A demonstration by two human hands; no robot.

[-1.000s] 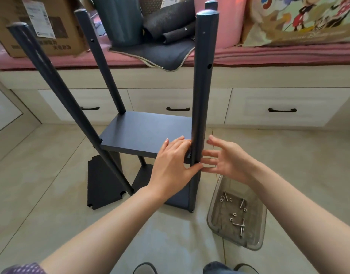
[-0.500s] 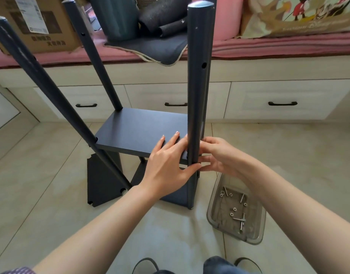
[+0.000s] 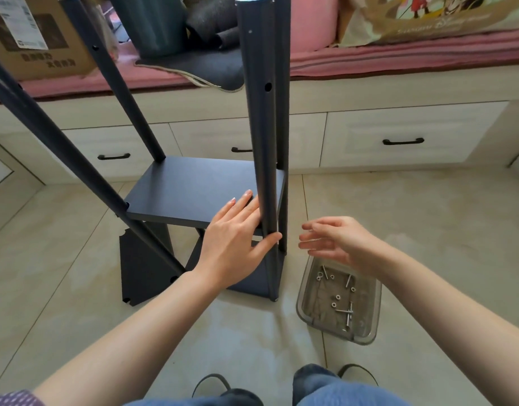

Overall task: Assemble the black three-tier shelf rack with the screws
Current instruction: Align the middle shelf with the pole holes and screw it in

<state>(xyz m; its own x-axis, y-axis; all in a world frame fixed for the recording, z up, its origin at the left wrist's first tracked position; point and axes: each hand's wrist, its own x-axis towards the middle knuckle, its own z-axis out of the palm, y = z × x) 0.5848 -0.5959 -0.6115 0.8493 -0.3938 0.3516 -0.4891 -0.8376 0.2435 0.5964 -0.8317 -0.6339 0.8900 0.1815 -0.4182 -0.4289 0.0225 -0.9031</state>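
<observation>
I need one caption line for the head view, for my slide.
Left hand steadies the rack's front post; right hand hovers open above the screw tray.

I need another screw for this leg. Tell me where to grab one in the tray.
Take the long screw near the clear tray's front end by the middle of its shaft, right hand coming straight down: it lies flat, and the tray is open only on top.

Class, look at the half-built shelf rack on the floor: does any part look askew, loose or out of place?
Yes. A spare black panel leans on edge under the fitted shelf, not yet mounted. Screws and washers lie loose in the clear tray. The left hand touches the near post; the right hand hovers open.
</observation>
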